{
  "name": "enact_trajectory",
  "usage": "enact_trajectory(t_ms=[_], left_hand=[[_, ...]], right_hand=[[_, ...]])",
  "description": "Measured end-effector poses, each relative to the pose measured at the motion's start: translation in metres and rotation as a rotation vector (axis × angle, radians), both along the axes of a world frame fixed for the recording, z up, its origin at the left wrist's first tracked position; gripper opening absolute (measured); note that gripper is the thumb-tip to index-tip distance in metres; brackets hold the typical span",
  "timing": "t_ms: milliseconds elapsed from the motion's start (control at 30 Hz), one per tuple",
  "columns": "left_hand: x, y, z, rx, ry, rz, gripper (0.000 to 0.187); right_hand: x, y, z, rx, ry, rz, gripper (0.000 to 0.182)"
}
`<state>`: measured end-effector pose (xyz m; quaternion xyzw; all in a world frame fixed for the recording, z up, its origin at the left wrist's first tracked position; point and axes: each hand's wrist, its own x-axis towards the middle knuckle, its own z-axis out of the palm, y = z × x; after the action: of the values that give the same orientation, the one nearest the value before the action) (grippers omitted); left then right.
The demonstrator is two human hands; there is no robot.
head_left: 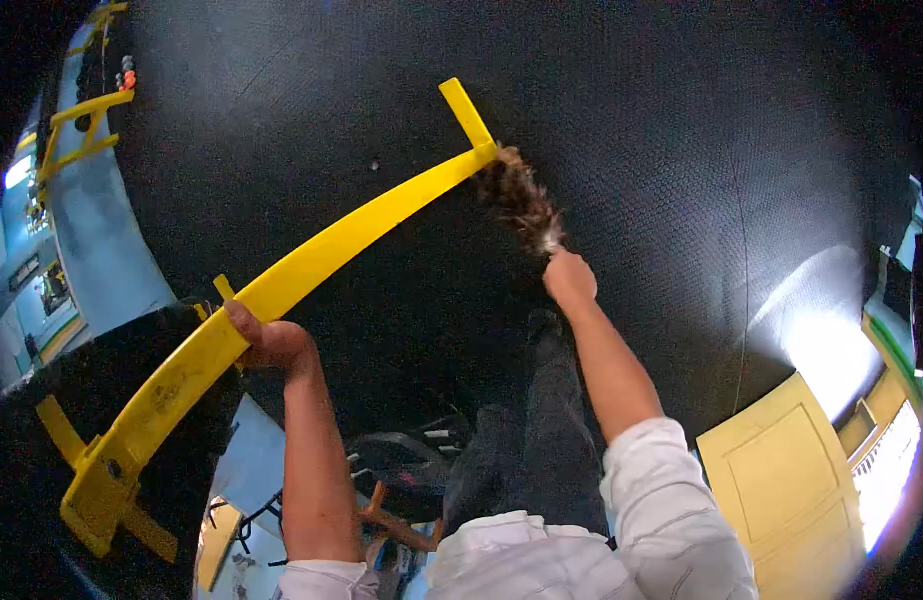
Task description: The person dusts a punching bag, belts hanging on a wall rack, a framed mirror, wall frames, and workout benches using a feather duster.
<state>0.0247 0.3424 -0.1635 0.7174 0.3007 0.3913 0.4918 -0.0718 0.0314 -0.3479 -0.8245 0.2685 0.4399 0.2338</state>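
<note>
A long yellow metal beam [352, 240] slants across the view, with a short crosspiece [468, 112] at its far end. My left hand [274, 338] is closed on the beam's nearer half, thumb over its top face. Scuffs and dark marks show on the yellow paint close to the near end. In my right hand [572, 277], the fingers are wrapped round the handle of a brown feather duster [522, 195]. The feathers reach up to the corner where beam and crosspiece meet and look slightly blurred. Most of the handle is hidden by my fist.
Dark textured matting [642, 150] covers the floor. Another yellow frame [82, 140] stands at the far left by a light blue wall [107, 235]. A yellow door-like panel [782, 470] is at the lower right. Below me, dark equipment [407, 455] lies close to my legs.
</note>
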Motion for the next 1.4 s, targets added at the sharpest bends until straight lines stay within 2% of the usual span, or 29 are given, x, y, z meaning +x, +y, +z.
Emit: enact_trajectory(t_ms=[100,233,300,367,433,533,600,667,700,767,800,833,867,900,933,967,1000,1033,1067,1100,1133,1167,1200,1233,1267,1300,1333,1367,1400], left_hand=[[0.000,0.005,-0.003,-0.008,0.034,0.013,0.077],[-0.003,0.025,-0.012,0.049,-0.055,-0.036,0.073],[-0.004,0.024,-0.014,0.075,-0.029,0.005,0.067],[0.001,-0.001,-0.004,0.013,-0.070,0.026,0.057],[0.003,-0.013,0.003,0.023,-0.103,0.108,0.054],[0.002,-0.005,-0.005,0.061,-0.155,-0.048,0.055],[0.003,0.000,-0.010,0.052,-0.207,-0.120,0.057],[-0.001,-0.001,-0.009,0.011,-0.084,-0.096,0.056],[-0.001,-0.007,-0.009,-0.033,-0.143,-0.092,0.055],[-0.005,-0.004,-0.008,0.026,0.018,-0.083,0.055],[-0.011,0.003,0.000,0.165,0.249,-0.243,0.055],[-0.025,0.017,0.006,0.312,0.481,-0.381,0.055],[-0.043,0.042,-0.013,0.424,0.636,-0.605,0.055],[-0.064,0.040,0.012,0.345,0.919,-0.680,0.056],[-0.086,0.038,0.037,0.296,1.214,-0.776,0.058],[-0.135,0.044,0.026,0.487,0.975,-0.689,0.067],[-0.175,0.063,0.019,0.432,1.057,-0.834,0.069],[-0.199,0.074,0.058,-0.189,1.196,-0.866,0.070],[-0.247,0.083,0.050,-0.329,0.989,-0.725,0.072],[-0.295,0.104,0.024,-0.335,1.021,-0.663,0.071],[-0.341,0.120,0.005,-0.405,1.089,-0.507,0.067],[-0.401,0.143,-0.053,-0.452,0.891,-0.503,0.065],[-0.439,0.154,-0.046,-0.417,1.128,-0.378,0.066],[-0.483,0.158,-0.060,-0.434,1.165,-0.278,0.065],[-0.510,0.156,-0.046,-0.474,1.226,-0.185,0.065],[-0.537,0.146,-0.040,-0.303,1.112,0.013,0.052],[-0.545,0.135,-0.018,-0.439,1.096,0.040,0.044],[-0.544,0.127,0.003,-0.569,1.081,0.058,0.037],[-0.558,0.115,-0.018,-0.552,1.099,0.149,0.032]], right_hand=[[-0.025,-0.012,-0.008,0.009,0.088,-0.075,0.025],[-0.029,-0.004,0.058,0.004,0.146,-0.042,0.024],[-0.036,0.006,0.072,0.134,0.016,0.023,0.024],[-0.036,0.023,0.040,0.156,-0.018,0.093,0.025],[-0.026,0.049,0.015,0.159,-0.066,-0.075,0.027],[-0.043,0.101,-0.049,0.158,0.010,-0.138,0.028],[-0.054,0.132,-0.041,0.312,0.140,0.081,0.030],[-0.068,0.161,-0.004,0.342,0.204,0.148,0.032],[-0.086,0.176,-0.002,0.384,0.183,0.100,0.030],[-0.121,0.179,0.034,0.463,-0.075,-0.010,0.024],[-0.155,0.186,0.002,0.395,-0.171,0.090,0.022],[-0.173,0.172,0.017,0.395,-0.405,0.128,0.020],[-0.195,0.162,0.007,0.374,-0.404,0.074,0.023],[-0.192,0.144,0.048,0.361,-0.400,0.135,0.031],[-0.202,0.127,0.049,0.348,-0.254,0.100,0.043],[-0.219,0.108,0.043,0.304,-0.399,0.158,0.052],[-0.232,0.083,0.015,0.378,-0.310,0.242,0.061],[-0.226,0.066,0.050,0.320,-0.299,0.203,0.064],[-0.227,0.047,0.042,0.274,-0.219,0.273,0.063],[-0.226,0.024,0.036,0.238,-0.171,0.427,0.060],[-0.225,0.001,0.007,0.188,-0.046,0.355,0.052],[-0.220,-0.036,-0.014,0.384,-0.454,0.744,0.041],[-0.208,-0.050,-0.019,0.252,-0.198,0.354,0.030],[-0.179,-0.084,-0.044,0.108,-0.107,1.159,0.026],[-0.161,-0.104,-0.040,0.057,-0.105,1.098,0.022],[-0.145,-0.122,-0.055,0.029,-0.126,1.130,0.022],[-0.130,-0.145,-0.079,0.093,-0.146,0.829,0.024],[-0.111,-0.149,-0.057,0.113,-0.216,0.645,0.030],[-0.092,-0.152,-0.031,0.144,-0.298,0.462,0.038]])
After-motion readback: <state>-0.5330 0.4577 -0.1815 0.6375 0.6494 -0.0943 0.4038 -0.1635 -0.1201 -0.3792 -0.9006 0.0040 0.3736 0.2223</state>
